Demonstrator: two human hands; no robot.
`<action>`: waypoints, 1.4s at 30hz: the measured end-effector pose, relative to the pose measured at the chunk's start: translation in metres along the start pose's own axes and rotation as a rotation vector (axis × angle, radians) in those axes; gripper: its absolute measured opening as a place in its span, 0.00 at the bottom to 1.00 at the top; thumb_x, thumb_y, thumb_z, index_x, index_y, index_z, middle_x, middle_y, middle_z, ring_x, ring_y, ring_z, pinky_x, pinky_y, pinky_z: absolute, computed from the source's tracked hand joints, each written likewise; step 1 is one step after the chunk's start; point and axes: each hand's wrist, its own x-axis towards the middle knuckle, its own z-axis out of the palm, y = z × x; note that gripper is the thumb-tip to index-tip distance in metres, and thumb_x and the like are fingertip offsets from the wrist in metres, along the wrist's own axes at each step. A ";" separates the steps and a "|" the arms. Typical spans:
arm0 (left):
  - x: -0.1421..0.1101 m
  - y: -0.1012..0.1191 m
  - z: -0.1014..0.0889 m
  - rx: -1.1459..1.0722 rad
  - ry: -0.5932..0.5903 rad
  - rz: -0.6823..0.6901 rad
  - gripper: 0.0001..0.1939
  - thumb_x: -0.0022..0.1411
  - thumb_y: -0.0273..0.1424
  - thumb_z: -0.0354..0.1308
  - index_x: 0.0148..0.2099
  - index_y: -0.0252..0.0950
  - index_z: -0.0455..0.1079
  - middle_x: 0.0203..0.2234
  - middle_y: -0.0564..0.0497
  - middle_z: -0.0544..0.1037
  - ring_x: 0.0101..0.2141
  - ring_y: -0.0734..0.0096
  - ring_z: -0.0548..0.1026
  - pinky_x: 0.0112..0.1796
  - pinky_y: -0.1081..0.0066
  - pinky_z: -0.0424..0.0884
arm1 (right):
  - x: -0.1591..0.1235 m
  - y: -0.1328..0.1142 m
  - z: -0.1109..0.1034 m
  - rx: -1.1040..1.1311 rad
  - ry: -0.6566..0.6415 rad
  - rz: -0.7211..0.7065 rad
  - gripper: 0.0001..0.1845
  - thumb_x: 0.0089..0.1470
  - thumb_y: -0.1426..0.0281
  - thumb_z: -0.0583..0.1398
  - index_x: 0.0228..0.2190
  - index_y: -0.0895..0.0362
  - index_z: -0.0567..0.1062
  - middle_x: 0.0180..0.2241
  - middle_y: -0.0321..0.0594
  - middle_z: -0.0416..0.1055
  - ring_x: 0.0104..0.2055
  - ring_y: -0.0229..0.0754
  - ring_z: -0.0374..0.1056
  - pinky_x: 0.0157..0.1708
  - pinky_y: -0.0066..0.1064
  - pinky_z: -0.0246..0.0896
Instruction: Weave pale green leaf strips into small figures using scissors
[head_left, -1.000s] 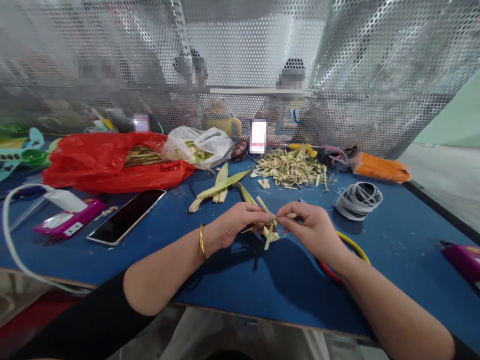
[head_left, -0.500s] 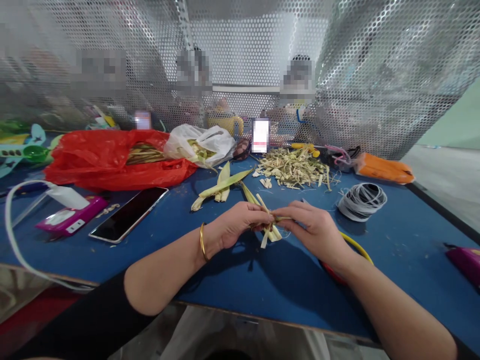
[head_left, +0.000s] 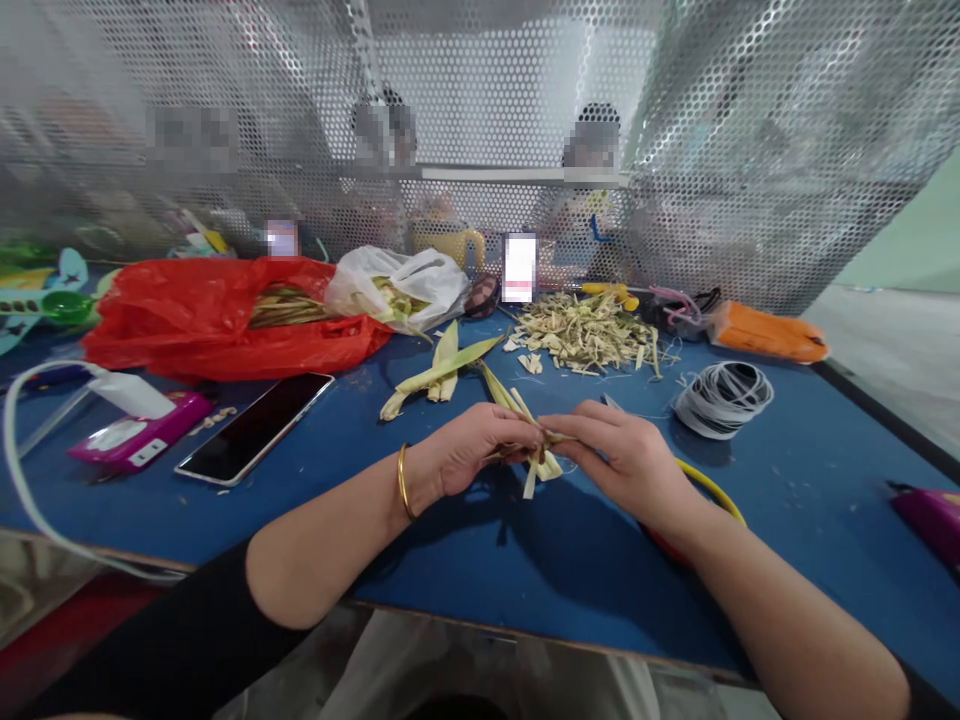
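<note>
Both hands meet above the blue table (head_left: 465, 560), pinching a small bundle of pale green leaf strips (head_left: 537, 462). My left hand (head_left: 472, 448), with a gold bangle on its wrist, closes round the bundle's left side. My right hand (head_left: 619, 452) grips the right side with thumb and fingertips. Strip ends stick out upward and downward between the hands. A few whole leaf pieces (head_left: 439, 372) lie just beyond the hands.
A heap of leaf trimmings (head_left: 581, 335) lies at the back. A red bag (head_left: 187, 320) and a white bag (head_left: 409, 285) hold more leaves. A phone (head_left: 255, 428), a pink device (head_left: 139, 440), a coil of bands (head_left: 721, 398), an orange pouch (head_left: 765, 335) and a perforated screen (head_left: 480, 130) surround the work.
The right hand has slid leftward against the left hand, drawing the bundle tighter. The strip ends now stick out less.
</note>
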 end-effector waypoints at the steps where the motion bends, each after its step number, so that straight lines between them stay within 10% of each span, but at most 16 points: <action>1: 0.000 -0.001 0.000 0.000 0.000 -0.002 0.04 0.43 0.28 0.64 0.24 0.32 0.74 0.20 0.51 0.73 0.24 0.76 0.66 0.27 0.74 0.61 | 0.000 -0.001 0.000 0.008 -0.012 -0.006 0.14 0.62 0.71 0.54 0.45 0.54 0.76 0.33 0.41 0.74 0.33 0.39 0.70 0.34 0.28 0.64; 15: -0.001 0.000 0.007 0.203 0.087 0.183 0.08 0.49 0.33 0.62 0.25 0.33 0.72 0.19 0.54 0.69 0.23 0.76 0.64 0.28 0.74 0.61 | 0.000 -0.009 -0.002 -0.230 0.017 0.017 0.14 0.63 0.71 0.52 0.34 0.58 0.77 0.30 0.44 0.73 0.32 0.41 0.68 0.35 0.31 0.61; 25: -0.003 -0.006 0.008 0.886 0.215 0.600 0.09 0.55 0.32 0.56 0.25 0.35 0.71 0.21 0.51 0.71 0.27 0.71 0.65 0.30 0.73 0.58 | 0.004 -0.004 0.012 0.873 -0.013 0.843 0.09 0.45 0.66 0.62 0.21 0.58 0.71 0.17 0.32 0.67 0.16 0.33 0.61 0.22 0.28 0.63; 34: 0.006 -0.006 0.001 0.155 0.097 0.151 0.09 0.48 0.34 0.61 0.22 0.33 0.71 0.18 0.54 0.67 0.22 0.76 0.61 0.26 0.74 0.57 | 0.000 -0.006 0.001 -0.229 -0.028 -0.037 0.14 0.61 0.76 0.51 0.41 0.55 0.75 0.37 0.45 0.73 0.35 0.41 0.68 0.35 0.31 0.60; 42: 0.003 -0.004 0.003 0.131 0.042 0.128 0.07 0.49 0.33 0.62 0.24 0.33 0.72 0.19 0.54 0.67 0.23 0.76 0.62 0.27 0.73 0.58 | 0.001 -0.008 0.001 -0.132 0.074 0.091 0.10 0.60 0.71 0.54 0.30 0.56 0.75 0.32 0.44 0.71 0.33 0.41 0.66 0.33 0.31 0.59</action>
